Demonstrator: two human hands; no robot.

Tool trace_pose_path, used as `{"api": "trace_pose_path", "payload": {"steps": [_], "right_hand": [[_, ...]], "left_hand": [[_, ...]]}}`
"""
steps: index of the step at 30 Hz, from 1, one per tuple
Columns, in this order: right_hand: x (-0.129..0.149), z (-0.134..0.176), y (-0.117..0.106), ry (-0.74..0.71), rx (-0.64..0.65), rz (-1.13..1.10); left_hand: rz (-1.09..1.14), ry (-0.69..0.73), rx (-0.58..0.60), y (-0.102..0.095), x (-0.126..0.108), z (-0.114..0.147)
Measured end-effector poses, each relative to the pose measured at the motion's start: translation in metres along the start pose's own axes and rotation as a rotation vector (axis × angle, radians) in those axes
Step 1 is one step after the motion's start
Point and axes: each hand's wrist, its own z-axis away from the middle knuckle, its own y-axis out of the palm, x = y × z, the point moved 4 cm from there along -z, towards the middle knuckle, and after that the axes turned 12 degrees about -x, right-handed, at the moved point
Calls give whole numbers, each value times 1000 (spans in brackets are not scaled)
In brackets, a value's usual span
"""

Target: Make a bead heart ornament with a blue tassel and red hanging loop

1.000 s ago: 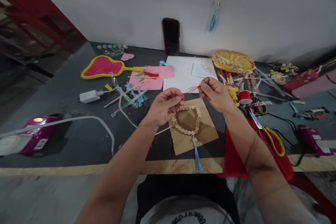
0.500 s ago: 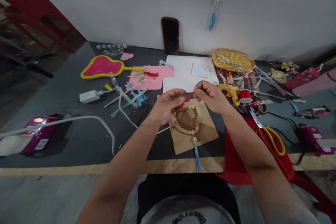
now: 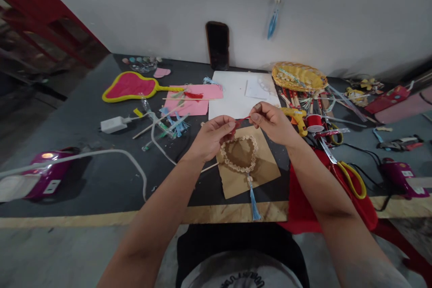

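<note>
A thin red cord (image 3: 242, 120) runs between my two hands, above the cardboard. My left hand (image 3: 215, 134) is closed, pinching one part of it between thumb and fingers. With thumb and forefinger, my right hand (image 3: 269, 122) pinches the other part. Just below them a cream beaded loop (image 3: 239, 168) lies on a square of brown cardboard (image 3: 266, 175). From the loop's lower end a light blue tassel (image 3: 254, 202) hangs over the table's front edge.
A yellow glue gun (image 3: 297, 119), a red thread spool (image 3: 314, 123) and yellow-handled scissors (image 3: 353, 180) lie right of my hands. A wicker basket (image 3: 300, 76) stands behind. To the left are a pink fan (image 3: 130, 86), a white cable (image 3: 140, 168) and a purple device (image 3: 50, 173).
My left hand's fingers have closed in more on the red cord, and the cord between the hands looks straighter. My right hand has barely moved.
</note>
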Motion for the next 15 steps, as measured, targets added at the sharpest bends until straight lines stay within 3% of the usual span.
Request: {"api": "trace_pose_path", "payload": {"steps": [8,15], "right_hand": [[-7,-1,2,22,-1,61],[-6,0,0,30,13,107]], "left_hand": [[196,59,-64,-4,-3,-2],[192,131,-80,-3,-8,-2]]}}
